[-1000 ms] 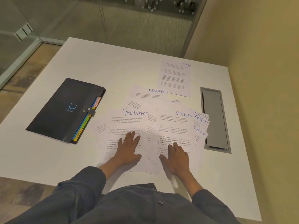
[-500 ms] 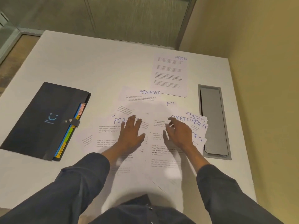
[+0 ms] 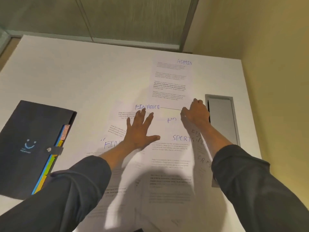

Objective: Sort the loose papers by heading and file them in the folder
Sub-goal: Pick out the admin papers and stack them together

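Loose papers (image 3: 168, 166) cover the middle and near part of the white surface (image 3: 70, 76), overlapping one another in a wide spread that runs from its near edge up toward the far side. Handwritten blue headings show on several sheets: a FINANCE sheet (image 3: 130, 113) near the middle, a SPORTS sheet (image 3: 170, 153) on top of the near pile, and another sheet (image 3: 107, 148) beginning "FIN" to its left, partly hidden by the left forearm. More headed sheets fan out at the right edge of the pile, under the right forearm, their words only partly readable. An ADMIN sheet (image 3: 170, 81) lies farthest away, its near edge overlapping the spread.

The folder (image 3: 30, 148), dark with a small smiling mark on its cover, lies shut on the left side of the surface, well apart from the papers, with coloured tabbed dividers showing along its right edge and a snap strap across them.

A grey recessed panel (image 3: 222, 121) is set into the surface at the right, just beside the pile.

The left hand (image 3: 140, 131) lies flat on the papers with fingers straight and spread, fingertips reaching the FINANCE heading. The right hand (image 3: 195, 113) has its fingers curled at the near right corner of the ADMIN sheet; I cannot tell whether it pinches that paper.
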A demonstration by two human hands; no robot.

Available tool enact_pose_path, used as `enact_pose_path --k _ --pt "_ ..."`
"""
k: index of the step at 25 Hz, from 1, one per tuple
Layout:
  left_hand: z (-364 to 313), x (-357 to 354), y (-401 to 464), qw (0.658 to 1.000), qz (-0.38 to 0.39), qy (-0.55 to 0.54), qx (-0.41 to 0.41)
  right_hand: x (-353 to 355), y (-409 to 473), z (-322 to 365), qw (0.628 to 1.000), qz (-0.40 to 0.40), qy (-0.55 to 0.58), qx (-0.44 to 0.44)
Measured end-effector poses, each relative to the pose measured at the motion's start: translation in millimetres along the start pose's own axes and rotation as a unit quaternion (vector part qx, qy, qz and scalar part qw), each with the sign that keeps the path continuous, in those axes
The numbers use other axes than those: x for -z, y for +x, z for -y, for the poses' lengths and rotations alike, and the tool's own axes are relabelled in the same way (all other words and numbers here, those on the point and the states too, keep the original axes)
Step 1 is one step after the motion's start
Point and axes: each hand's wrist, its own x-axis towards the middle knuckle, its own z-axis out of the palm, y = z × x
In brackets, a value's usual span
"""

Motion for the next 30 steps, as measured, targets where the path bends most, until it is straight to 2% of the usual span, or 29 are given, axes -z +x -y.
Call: enact_pose_path --k 3,5,8,12,15,17,19,22,24,26,30 --pt "1.0 20.1 39.5 0.999 -0.018 0.021 0.028 0.5 25.2 2.5 0.999 0.034 -0.026 -0.025" --pt "5.1 31.0 65.8 0.999 0.002 0.032 0.039 -0.7 38.1 5.4 0.998 0.039 -0.032 -0.041" --pt "5.5 37.9 90.0 0.997 0.06 0.019 0.045 -2.6 51.3 11.2 0.997 0.034 -0.024 -0.068" --pt "-2.0 33.9 95.1 0.996 0.069 0.045 0.039 -11.1 57.8 16.0 0.997 -0.005 0.001 -0.071" --pt "-3.5 35.7 98.6 0.992 0.087 0.077 0.047 -13.9 64.2 16.8 0.992 -0.012 0.075 -0.101" --pt "-4.3 38.0 98.8 0.991 0.093 0.085 0.044 -13.0 72.0 17.6 0.978 0.02 0.157 -0.133" --pt "-4.3 37.8 96.7 0.99 0.096 0.092 0.041 -11.2 78.9 17.9 0.954 0.043 0.26 -0.144" --pt "-2.3 36.5 96.4 0.991 0.095 0.084 0.046 -3.3 87.8 14.7 0.908 0.032 0.39 -0.148" --pt "-2.4 35.9 96.1 0.992 0.091 0.075 0.048 3.7 89.3 12.9 0.908 0.02 0.393 -0.141" --pt "-1.7 36.7 94.7 0.993 0.093 0.052 0.05 9.1 88.1 12.9 0.924 -0.003 0.364 -0.115" --pt "8.5 51.6 93.4 0.991 0.069 -0.087 0.075 28.7 77.0 11.9 0.912 -0.06 0.404 -0.041"
